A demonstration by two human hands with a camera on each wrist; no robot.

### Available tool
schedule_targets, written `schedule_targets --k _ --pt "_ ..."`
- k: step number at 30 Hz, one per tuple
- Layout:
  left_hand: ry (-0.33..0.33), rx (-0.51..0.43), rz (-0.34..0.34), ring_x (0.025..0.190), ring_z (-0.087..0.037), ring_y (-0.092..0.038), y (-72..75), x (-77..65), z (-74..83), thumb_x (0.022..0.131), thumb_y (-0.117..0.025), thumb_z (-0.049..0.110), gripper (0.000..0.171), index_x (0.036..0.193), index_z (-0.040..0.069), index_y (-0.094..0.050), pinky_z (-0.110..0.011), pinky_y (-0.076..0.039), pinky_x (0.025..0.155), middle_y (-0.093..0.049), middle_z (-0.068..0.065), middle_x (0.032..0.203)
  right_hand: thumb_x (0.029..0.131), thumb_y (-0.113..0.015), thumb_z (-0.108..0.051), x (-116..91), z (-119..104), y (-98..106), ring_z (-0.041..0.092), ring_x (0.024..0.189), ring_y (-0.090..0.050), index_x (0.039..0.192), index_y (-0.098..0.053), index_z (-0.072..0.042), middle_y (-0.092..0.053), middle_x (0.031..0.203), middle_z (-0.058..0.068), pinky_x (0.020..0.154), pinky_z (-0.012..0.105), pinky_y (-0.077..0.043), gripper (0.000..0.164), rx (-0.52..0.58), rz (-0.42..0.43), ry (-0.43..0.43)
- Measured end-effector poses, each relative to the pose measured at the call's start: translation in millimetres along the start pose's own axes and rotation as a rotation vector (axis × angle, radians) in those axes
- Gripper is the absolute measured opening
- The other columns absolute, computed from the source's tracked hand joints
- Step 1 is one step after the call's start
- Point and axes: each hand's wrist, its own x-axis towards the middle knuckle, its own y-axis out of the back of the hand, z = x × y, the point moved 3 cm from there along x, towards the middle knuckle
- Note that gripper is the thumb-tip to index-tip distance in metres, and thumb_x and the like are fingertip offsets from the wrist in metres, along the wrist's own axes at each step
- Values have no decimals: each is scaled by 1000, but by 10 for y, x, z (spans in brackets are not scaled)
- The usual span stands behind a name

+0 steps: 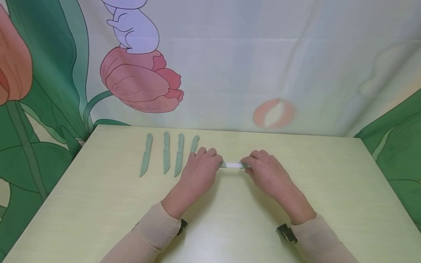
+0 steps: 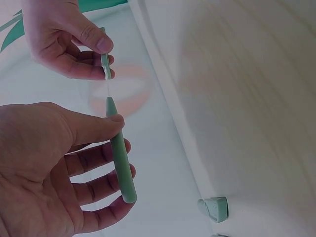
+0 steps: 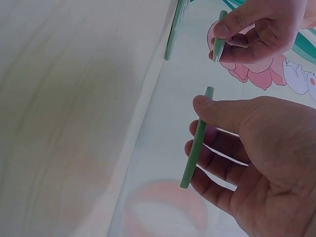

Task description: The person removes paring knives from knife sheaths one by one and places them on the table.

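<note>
Left hand [image 1: 201, 168] pinching knife handle [image 2: 121, 158]; right hand [image 1: 266, 170] pinching green sheath [image 3: 196, 143], white blade [image 1: 234, 165] half bared, above tabletop [image 1: 329, 190]. Unsheathing, likely midway. Next: straight pull apart. Four sheathed knives [image 1: 166, 156] lying left.

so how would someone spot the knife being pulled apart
On the pale wooden table, right of a row of four green sheathed knives, both hands hold one knife. Its white blade shows between left hand and right hand.

Head view bright, even, soft shadows; wrist views dimmer, backgrounds blurred
</note>
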Motion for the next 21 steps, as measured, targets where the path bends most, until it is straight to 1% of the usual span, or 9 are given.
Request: schedule_targets --k 9,21 --pt "-5 8 5 83 -22 -51 5 -7 7 101 -73 11 13 111 16 -79 -36 -45 68 -62 0 93 86 -87 -2 -4 -1 -7 24 84 -59 112 -79 -9 -69 99 2 66 34 -49 28 4 9 3" --pt "10 9 -13 85 -23 -53 13 -3 8 101 -71 8 14 110 16 -78 -36 -45 69 -62 0 94 85 -88 -2 -8 15 -20 25 84 -59 112 -78 -8 -69 98 3 68 35 -51 29 3 12 6"
